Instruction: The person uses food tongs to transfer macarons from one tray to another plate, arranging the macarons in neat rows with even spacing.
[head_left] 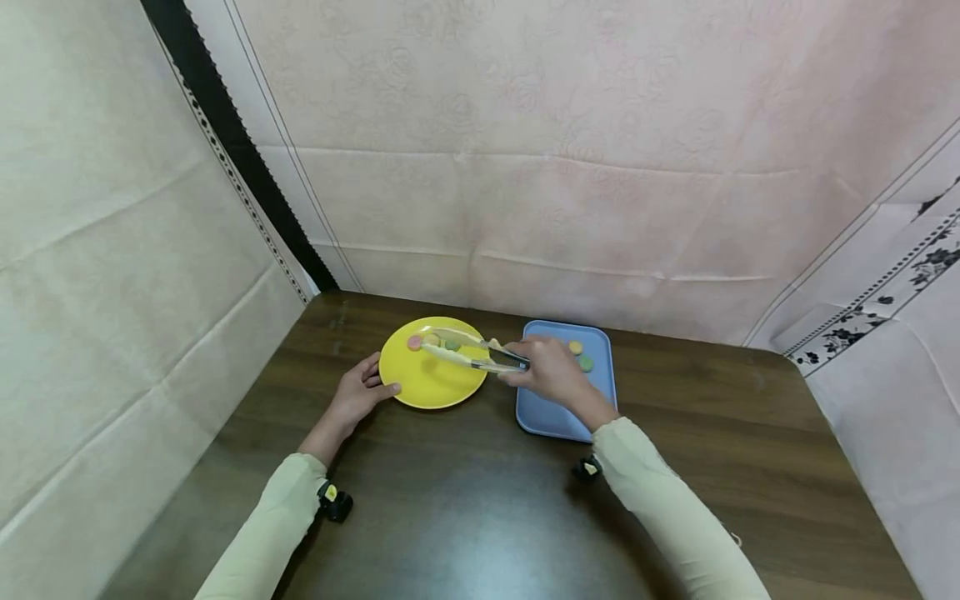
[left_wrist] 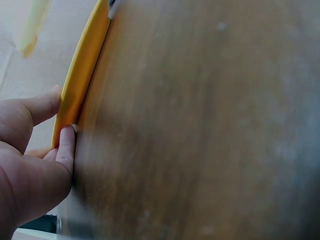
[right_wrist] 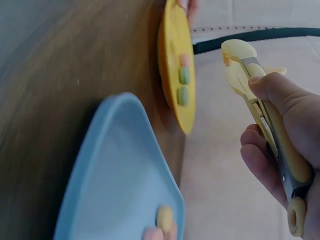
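My left hand (head_left: 356, 397) pinches the left rim of a round yellow plate (head_left: 433, 385). In the left wrist view the thumb lies over the plate's face and the fingers (left_wrist: 66, 142) are at its underside. My right hand (head_left: 551, 371) grips pale yellow tongs (right_wrist: 289, 150) with dark parts along the arms. In the head view their tips reach over the plate, spread apart around small round pieces. A pink piece (head_left: 414, 342) lies left of a green piece (head_left: 452, 344) on the plate. Nothing shows between the tong tips in the right wrist view.
Under my right hand is a blue rectangular tray (head_left: 551, 421). It holds a yellow piece (head_left: 575, 347), a green piece (head_left: 586, 363) and a pink piece (right_wrist: 153, 234). The dark wooden table (head_left: 450, 500) ends at a pale cloth wall (head_left: 525, 208) behind them.
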